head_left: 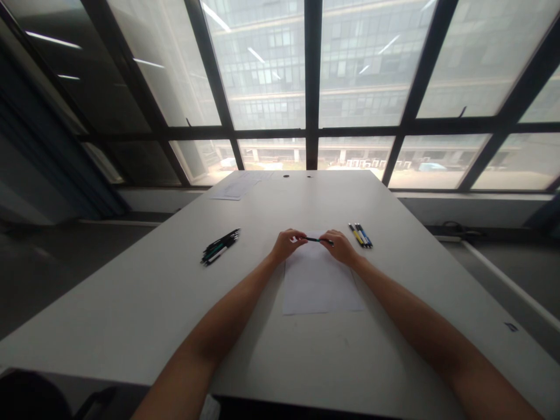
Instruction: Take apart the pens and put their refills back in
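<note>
Both my hands meet over the far end of a white sheet of paper [319,283] on a white table [131,315]. My left hand [286,244] and my right hand [339,246] each pinch one end of a dark pen [313,239], held level just above the paper. A bundle of dark and green pens [220,247] lies to the left of my left hand. Three pens, yellow, white and blue [360,235], lie just right of my right hand.
More paper sheets [238,186] lie at the table's far left end, near two small dark holes [297,175]. Large dark-framed windows [312,87] stand behind the table. Grey floor runs along both sides.
</note>
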### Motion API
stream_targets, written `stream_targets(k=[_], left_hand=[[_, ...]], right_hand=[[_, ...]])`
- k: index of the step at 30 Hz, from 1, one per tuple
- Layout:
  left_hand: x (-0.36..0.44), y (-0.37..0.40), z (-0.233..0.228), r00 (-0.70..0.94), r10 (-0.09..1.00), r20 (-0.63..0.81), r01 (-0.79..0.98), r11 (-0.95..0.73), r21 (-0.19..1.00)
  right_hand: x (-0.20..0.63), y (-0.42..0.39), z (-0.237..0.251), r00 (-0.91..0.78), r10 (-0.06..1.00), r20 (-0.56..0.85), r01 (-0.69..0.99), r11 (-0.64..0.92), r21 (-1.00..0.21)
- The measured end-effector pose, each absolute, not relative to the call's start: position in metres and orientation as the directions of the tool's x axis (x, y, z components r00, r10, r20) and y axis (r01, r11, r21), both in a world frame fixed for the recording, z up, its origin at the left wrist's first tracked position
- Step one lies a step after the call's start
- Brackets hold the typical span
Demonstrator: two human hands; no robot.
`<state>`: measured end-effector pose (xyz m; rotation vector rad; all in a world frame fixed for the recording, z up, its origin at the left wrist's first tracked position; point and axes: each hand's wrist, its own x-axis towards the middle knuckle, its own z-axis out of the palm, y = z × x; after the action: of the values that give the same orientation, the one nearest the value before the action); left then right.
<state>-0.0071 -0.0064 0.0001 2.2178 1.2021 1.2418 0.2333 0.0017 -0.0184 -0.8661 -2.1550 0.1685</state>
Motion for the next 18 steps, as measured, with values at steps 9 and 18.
stream_targets(k=[9, 18], left_hand=[[-0.0084, -0.0054, -0.0011, 0.259, 0.801, 0.54, 0.492, -0.591, 0.64], [-0.0075, -0.0038, -0.0017, 0.307, 0.799, 0.517, 0.509, -0.597, 0.62]], right_hand=[[0.2332, 0.0014, -0.0205, -0.45, 0.653, 0.61, 0.51, 0.748, -0.425], [0.2334, 0.0023, -0.0207, -0.446, 0.646, 0.619, 0.49, 0.755, -0.436]])
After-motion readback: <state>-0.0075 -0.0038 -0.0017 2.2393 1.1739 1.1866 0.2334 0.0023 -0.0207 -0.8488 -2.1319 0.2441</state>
